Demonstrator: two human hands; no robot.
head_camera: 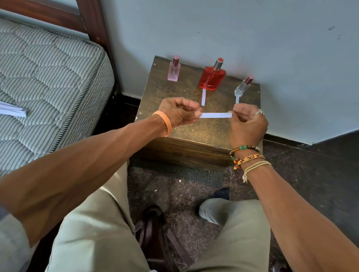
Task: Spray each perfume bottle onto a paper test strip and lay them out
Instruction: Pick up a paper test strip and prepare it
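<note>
Both strip [216, 115] ends inside hands [178, 112] [248, 122]

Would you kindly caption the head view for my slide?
Left hand and right hand pinch a paper strip over a stand holding three perfume bottles.

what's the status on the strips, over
Left hand and right hand pinch one paper strip by its ends. Strips laid at red bottle and clear bottle, none at pink bottle. Nothing blocking.

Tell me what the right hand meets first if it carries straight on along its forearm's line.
Probably the clear bottle, just beyond the right hand, which pinches the held strip; the laid strip before it lies flat, likely passed over. Depth is unclear.
</note>
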